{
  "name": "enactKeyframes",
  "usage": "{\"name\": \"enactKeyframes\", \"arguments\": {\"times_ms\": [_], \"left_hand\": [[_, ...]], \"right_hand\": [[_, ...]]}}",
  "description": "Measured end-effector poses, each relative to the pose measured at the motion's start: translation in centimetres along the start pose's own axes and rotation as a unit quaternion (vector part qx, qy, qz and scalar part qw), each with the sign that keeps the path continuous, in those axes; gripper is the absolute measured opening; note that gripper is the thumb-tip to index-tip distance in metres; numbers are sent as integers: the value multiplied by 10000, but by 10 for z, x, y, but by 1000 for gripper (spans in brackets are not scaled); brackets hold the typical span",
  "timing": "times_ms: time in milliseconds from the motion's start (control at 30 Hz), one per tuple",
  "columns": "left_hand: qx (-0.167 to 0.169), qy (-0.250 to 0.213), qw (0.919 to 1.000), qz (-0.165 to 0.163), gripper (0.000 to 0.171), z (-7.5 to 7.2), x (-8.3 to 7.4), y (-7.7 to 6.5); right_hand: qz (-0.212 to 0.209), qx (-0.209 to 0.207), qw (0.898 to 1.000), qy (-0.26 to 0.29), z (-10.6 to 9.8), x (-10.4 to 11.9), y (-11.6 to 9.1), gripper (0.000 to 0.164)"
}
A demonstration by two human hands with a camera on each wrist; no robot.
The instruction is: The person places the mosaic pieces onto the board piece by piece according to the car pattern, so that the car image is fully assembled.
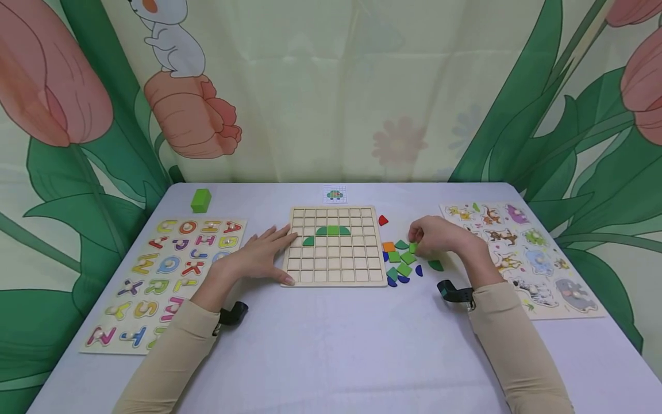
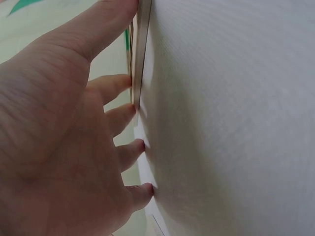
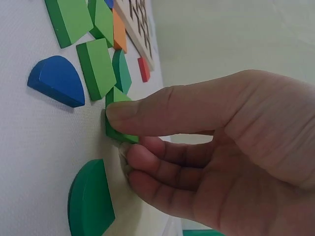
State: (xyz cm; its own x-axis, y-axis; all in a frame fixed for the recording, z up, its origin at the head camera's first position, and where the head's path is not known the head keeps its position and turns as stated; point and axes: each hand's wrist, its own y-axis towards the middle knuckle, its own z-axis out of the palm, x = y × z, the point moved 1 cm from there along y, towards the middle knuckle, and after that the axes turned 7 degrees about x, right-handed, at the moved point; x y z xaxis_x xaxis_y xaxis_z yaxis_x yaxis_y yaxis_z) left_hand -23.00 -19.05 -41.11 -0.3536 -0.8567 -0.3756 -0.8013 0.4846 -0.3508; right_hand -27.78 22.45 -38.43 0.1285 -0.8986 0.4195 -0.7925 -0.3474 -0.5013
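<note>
A wooden grid board [image 1: 334,264] lies mid-table, with a light green square block [image 1: 333,230] between two dark green quarter-round blocks and another quarter-round [image 1: 308,241] lower left. My left hand [image 1: 258,253] rests at the board's left edge, fingers spread, thumb at the near corner. To the right of the board, my right hand [image 1: 439,236] pinches a light green square block [image 3: 116,129] between thumb and fingers, low over the table. Around it lie loose blocks: a blue rounded block [image 3: 58,81], a dark green quarter-round [image 3: 91,199], several green squares and an orange block [image 1: 388,246].
A letter puzzle board [image 1: 173,264] lies at left, partly under the left forearm. An animal puzzle board [image 1: 564,261] is at right. Behind the grid board sits a small picture card [image 1: 335,194]. A green box-shaped block [image 1: 201,200] stands at the back left; a red piece [image 1: 383,220] is near the grid.
</note>
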Motion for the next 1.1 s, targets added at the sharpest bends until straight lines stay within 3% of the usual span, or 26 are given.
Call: {"name": "enactKeyframes", "arguments": {"times_ms": [267,533,700,1100], "left_hand": [[20,13,10000,-24,112,1,0,1],[23,-81,9999,-63,113,1,-2,2],[34,-130,9998,-134,113,1,-3,0],[78,-314,9993,-210,114,-1,-5,0]], "right_hand": [[-175,-155,9997,103,2,-1,5,9],[-484,-568,9969,227,-2,2,10,20],[-551,-930,9929,497,-3,10,14,28],[-1064,-1394,9793,1007,2,43,25,21]]}}
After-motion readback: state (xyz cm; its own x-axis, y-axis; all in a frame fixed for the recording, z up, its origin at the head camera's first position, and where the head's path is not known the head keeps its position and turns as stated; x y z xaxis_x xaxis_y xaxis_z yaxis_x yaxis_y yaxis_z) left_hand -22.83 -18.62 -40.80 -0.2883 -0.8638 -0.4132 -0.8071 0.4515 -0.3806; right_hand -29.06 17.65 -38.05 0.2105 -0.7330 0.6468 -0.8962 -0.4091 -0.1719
